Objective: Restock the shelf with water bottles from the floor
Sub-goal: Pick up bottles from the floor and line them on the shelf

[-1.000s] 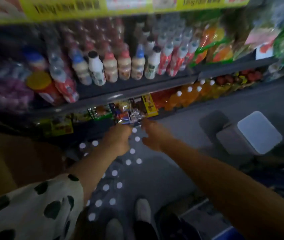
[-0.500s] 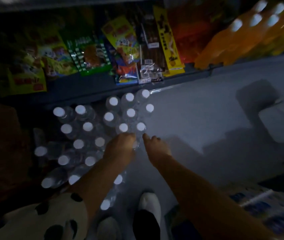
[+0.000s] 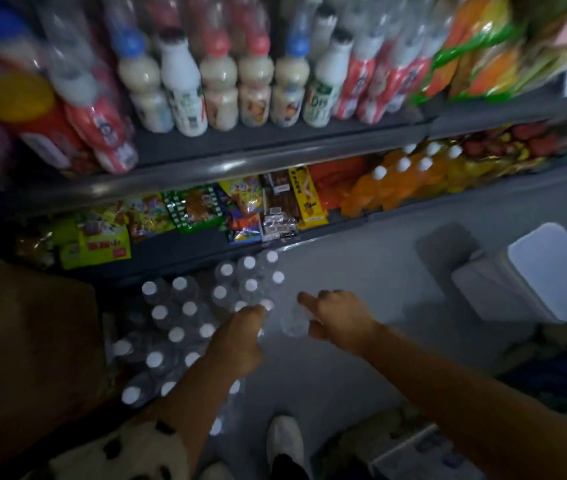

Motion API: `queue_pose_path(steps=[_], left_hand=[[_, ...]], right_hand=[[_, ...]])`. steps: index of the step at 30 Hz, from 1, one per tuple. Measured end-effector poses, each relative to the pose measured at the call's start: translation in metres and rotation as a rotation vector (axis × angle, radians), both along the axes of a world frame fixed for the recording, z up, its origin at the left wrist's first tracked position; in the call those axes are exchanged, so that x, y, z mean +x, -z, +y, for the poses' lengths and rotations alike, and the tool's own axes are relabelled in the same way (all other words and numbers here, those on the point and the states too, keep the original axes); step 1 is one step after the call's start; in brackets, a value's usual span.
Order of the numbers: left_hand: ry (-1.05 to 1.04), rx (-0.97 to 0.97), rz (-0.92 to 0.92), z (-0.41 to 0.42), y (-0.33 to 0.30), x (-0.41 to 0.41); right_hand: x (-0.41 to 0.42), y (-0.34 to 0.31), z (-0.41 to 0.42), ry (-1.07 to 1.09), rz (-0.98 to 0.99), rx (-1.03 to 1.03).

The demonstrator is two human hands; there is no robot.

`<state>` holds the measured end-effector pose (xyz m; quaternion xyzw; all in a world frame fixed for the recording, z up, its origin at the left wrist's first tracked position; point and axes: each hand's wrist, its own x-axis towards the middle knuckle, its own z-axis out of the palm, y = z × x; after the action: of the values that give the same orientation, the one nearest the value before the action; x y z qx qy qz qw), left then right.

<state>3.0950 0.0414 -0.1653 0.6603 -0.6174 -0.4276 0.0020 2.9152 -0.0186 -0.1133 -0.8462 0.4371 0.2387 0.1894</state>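
Several clear water bottles (image 3: 188, 323) with white caps stand packed together on the grey floor, below the lowest shelf. My left hand (image 3: 237, 337) reaches over the pack's right side, its fingertips at a cap; the back of the hand hides its fingers. My right hand (image 3: 339, 318) is just right of the pack, thumb pointing forward and fingers curled round a blurred clear water bottle (image 3: 292, 323) lifted off the floor. The middle shelf (image 3: 240, 164) carries milk drinks and red-labelled bottles, with a bare strip along its front.
Snack packets (image 3: 192, 209) and orange drink bottles (image 3: 396, 181) fill the bottom shelf. A brown cardboard box (image 3: 26, 341) stands at the left. A white stool (image 3: 545, 271) sits on the floor at the right. My white shoe (image 3: 285, 441) is below, beside a blue-and-white carton (image 3: 431, 452).
The view has tilted back up, bringing the middle shelf into sight. My right hand has moved right of the pack and now holds a clear bottle. My left hand stays over the pack.
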Motion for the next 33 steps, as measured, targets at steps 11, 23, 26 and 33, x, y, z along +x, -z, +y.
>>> queue_pose_path(steps=[11,23,26,33], left_hand=[[0.057,-0.139,0.460,-0.053,-0.275,-0.020],[0.183,-0.425,0.560,-0.057,-0.591,0.041],[0.137,-0.535,0.543,-0.046,-0.643,0.054],[0.082,-0.710,0.549,-0.031,-0.713,0.081]], right_hand=[[0.001,-0.392,-0.023,-0.099,-0.319,-0.293],[0.033,-0.683,-0.008,-0.030,-0.646,-0.458],[0.049,-0.720,-0.007,-0.064,-0.741,-0.572],[0.071,-0.803,-0.002,-0.188,-0.806,-0.685]])
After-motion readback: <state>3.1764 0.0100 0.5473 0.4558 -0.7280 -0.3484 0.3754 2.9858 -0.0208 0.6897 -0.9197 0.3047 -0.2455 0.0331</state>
